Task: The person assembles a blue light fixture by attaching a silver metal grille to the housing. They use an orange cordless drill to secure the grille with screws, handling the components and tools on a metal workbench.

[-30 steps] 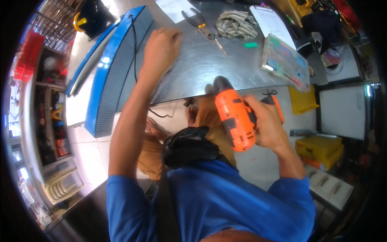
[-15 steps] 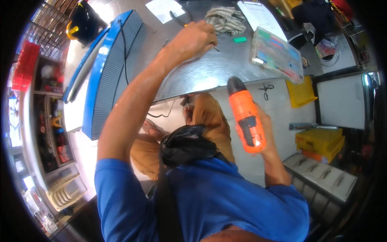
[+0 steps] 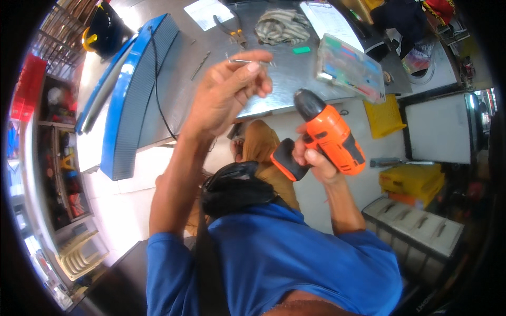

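My left hand (image 3: 229,89) is raised over the near edge of the metal table (image 3: 184,73). Between its thumb and fingers it pinches a slim, shiny metal bit (image 3: 245,61); motion blurs the exact shape of its tip. My right hand (image 3: 320,164) is wrapped around the grip of an orange and black cordless drill (image 3: 334,134). The drill's black chuck (image 3: 308,104) points up towards the table's edge, and I cannot tell whether it holds a bit. On the tabletop, left of my left hand, lies a drill bit (image 3: 200,66).
Pliers (image 3: 234,34), a striped cloth (image 3: 283,26), a green piece (image 3: 301,50) and a clear organizer box (image 3: 352,68) lie on the table. A long blue ribbed housing (image 3: 138,100) with a black cord stands at left. Yellow cases (image 3: 411,181) are at right.
My left hand has come up and back from the tabletop with the slim bit, turning over. My right hand has tilted the drill, bringing its grip and battery into view.
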Demonstrator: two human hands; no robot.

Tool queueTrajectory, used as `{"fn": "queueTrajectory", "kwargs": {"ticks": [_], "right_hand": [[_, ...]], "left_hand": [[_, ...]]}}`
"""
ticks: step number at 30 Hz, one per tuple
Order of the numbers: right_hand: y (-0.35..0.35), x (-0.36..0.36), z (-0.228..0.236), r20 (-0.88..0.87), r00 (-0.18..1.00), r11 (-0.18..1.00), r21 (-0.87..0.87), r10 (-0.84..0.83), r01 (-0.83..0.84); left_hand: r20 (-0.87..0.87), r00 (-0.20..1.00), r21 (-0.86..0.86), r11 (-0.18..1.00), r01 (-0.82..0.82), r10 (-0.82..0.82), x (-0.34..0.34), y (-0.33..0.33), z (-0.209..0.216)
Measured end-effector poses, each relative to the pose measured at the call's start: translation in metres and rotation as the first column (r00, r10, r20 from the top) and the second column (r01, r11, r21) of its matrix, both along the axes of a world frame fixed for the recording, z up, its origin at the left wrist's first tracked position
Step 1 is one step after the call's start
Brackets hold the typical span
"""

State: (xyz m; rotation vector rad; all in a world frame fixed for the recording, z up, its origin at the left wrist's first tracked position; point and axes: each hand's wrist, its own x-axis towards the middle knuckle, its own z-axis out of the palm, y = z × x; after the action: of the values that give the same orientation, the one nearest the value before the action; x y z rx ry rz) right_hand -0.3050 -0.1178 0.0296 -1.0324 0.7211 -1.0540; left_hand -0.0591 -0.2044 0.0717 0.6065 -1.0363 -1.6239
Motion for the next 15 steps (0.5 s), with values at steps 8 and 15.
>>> {"fn": "queueTrajectory", "kwargs": {"ticks": [8, 15], "right_hand": [[0.005, 0.015, -0.001, 0.056, 0.996, 0.997, 0.038, 0.062, -0.064], [0.007, 0.017, -0.005, 0.117, 0.978, 0.980, 0.071, 0.175, -0.184]], "left_hand": [[-0.235, 0.967, 0.208, 0.977, -0.048, 0.098, -0.027, 0.037, -0.012], [-0.146, 0.983, 0.198, 0.977, -0.085, 0.115, -0.019, 0.047, -0.016]]}}
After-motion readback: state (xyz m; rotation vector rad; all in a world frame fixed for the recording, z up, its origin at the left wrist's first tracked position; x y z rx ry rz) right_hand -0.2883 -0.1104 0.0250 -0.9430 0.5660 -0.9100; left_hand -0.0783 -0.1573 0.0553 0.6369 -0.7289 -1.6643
